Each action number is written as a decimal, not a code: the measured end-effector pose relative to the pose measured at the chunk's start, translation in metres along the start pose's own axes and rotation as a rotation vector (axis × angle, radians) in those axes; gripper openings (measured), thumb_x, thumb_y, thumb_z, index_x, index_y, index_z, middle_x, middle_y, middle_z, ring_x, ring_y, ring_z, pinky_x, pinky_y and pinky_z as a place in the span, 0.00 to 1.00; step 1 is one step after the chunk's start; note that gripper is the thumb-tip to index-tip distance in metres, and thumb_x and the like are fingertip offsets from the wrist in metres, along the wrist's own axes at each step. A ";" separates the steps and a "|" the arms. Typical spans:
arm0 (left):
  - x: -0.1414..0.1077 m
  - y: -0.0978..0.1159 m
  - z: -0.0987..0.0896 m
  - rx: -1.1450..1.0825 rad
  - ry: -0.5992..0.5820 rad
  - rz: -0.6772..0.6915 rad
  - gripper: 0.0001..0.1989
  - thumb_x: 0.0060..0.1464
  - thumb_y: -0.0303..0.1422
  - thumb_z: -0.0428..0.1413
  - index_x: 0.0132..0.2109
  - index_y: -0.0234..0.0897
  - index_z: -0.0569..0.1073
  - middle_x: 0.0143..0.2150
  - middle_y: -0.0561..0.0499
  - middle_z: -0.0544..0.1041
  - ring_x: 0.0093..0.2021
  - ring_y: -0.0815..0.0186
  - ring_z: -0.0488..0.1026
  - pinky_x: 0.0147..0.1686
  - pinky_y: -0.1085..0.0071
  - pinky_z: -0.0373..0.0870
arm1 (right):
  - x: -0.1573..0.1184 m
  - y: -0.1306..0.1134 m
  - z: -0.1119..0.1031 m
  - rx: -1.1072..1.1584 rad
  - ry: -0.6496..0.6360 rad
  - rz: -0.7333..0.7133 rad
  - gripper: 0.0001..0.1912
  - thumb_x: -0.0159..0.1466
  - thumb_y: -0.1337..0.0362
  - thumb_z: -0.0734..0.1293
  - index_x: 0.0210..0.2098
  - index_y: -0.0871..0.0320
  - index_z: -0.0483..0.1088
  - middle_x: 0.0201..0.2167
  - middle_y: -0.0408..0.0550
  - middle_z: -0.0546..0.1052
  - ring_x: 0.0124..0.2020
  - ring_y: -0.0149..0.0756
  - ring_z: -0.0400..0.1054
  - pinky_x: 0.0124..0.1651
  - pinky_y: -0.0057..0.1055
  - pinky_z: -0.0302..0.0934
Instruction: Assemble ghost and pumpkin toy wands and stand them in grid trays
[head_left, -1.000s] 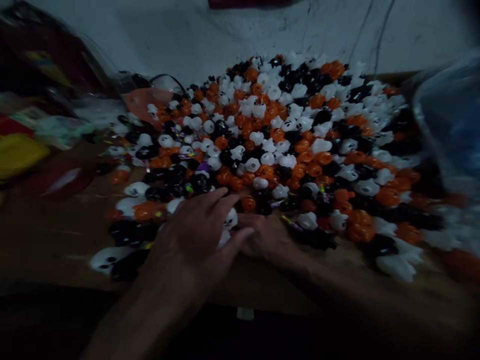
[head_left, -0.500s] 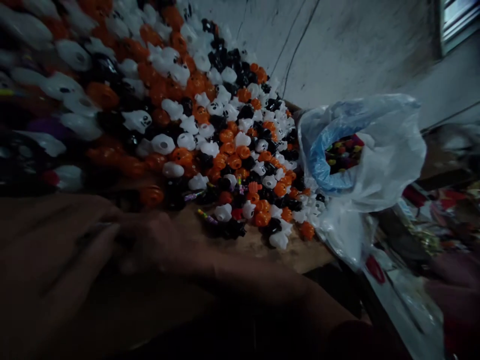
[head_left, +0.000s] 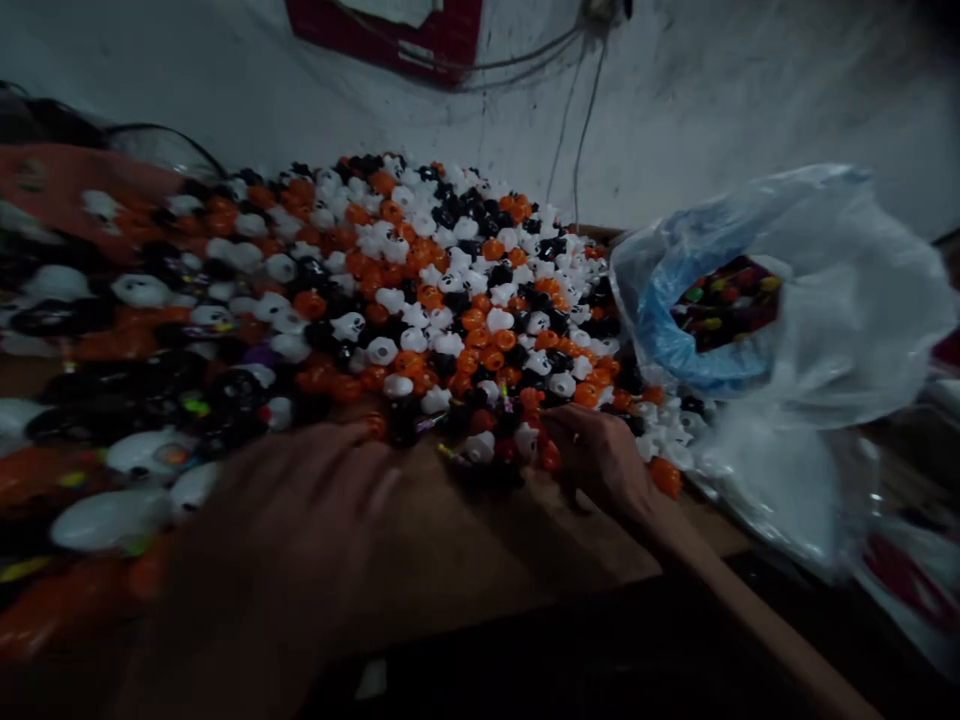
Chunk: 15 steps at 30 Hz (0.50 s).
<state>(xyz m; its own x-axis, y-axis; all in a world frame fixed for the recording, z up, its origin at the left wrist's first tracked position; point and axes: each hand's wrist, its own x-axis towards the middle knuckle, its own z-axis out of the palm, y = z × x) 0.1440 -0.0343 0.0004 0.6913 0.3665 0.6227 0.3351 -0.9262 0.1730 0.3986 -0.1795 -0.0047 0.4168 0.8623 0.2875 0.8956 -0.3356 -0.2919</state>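
My left hand (head_left: pixel 300 500), blurred, is held palm down at the left front of the heap, fingers loosely stretched and apart. No object shows in it. At the heap's front edge my right hand (head_left: pixel 607 450) reaches in with its fingers bent together. Anything between those fingertips is hidden. Beside them lie a red piece (head_left: pixel 550 457) and a white ghost-like figure (head_left: pixel 526 440). The heap is made of small glossy plastic figures: orange pumpkin-like pieces (head_left: pixel 491 358), white ghost-like ones (head_left: pixel 382 350) and black ones. A thin multicoloured piece (head_left: pixel 504 397) lies among them.
A clear plastic bag with a blue inner bag (head_left: pixel 660 340) stands open at the right, holding colourful small pieces (head_left: pixel 727 295). Larger white and orange pieces (head_left: pixel 112 518) lie at the left. Behind is a wall with cables (head_left: pixel 589 130) and a red object (head_left: pixel 390 35).
My hands were close together at the lower left; now they are apart, the right one at the heap's front edge. The view has turned and levelled, showing more of the left side.
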 end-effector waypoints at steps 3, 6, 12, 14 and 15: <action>0.003 0.033 0.021 0.099 -0.213 -0.039 0.13 0.57 0.25 0.45 0.45 0.36 0.71 0.43 0.45 0.76 0.40 0.57 0.74 0.38 0.61 0.71 | 0.000 -0.005 0.004 -0.093 -0.049 -0.049 0.10 0.64 0.66 0.60 0.28 0.57 0.70 0.29 0.44 0.73 0.26 0.29 0.63 0.26 0.27 0.46; 0.001 0.045 0.047 0.141 -0.368 -0.308 0.14 0.56 0.21 0.44 0.45 0.35 0.70 0.42 0.46 0.76 0.35 0.61 0.75 0.30 0.66 0.71 | 0.002 -0.018 0.011 -0.095 -0.074 -0.085 0.10 0.64 0.66 0.60 0.29 0.57 0.70 0.29 0.43 0.73 0.26 0.29 0.63 0.25 0.28 0.43; 0.010 0.050 0.072 0.030 -0.469 -0.260 0.16 0.58 0.22 0.44 0.49 0.38 0.68 0.50 0.47 0.69 0.45 0.61 0.72 0.38 0.68 0.71 | 0.012 -0.029 0.015 -0.008 -0.189 -0.379 0.12 0.65 0.72 0.57 0.38 0.56 0.71 0.36 0.45 0.72 0.29 0.28 0.63 0.25 0.28 0.44; 0.014 0.053 0.078 0.008 -0.503 -0.237 0.16 0.59 0.23 0.44 0.51 0.38 0.67 0.51 0.45 0.67 0.47 0.60 0.70 0.41 0.65 0.72 | 0.016 -0.031 0.015 -0.001 -0.193 -0.390 0.12 0.65 0.70 0.57 0.39 0.56 0.71 0.37 0.45 0.72 0.30 0.29 0.64 0.25 0.28 0.46; 0.016 0.054 0.080 -0.001 -0.516 -0.225 0.16 0.59 0.24 0.44 0.52 0.38 0.67 0.51 0.44 0.66 0.48 0.59 0.70 0.42 0.63 0.72 | 0.018 -0.031 0.015 -0.009 -0.185 -0.365 0.11 0.65 0.70 0.57 0.40 0.56 0.71 0.36 0.46 0.72 0.31 0.30 0.65 0.26 0.28 0.48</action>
<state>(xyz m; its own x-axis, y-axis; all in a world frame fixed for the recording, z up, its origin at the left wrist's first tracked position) 0.2240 -0.0714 -0.0418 0.8264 0.5507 0.1169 0.5100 -0.8203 0.2590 0.3755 -0.1483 -0.0039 0.0375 0.9787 0.2016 0.9813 0.0021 -0.1926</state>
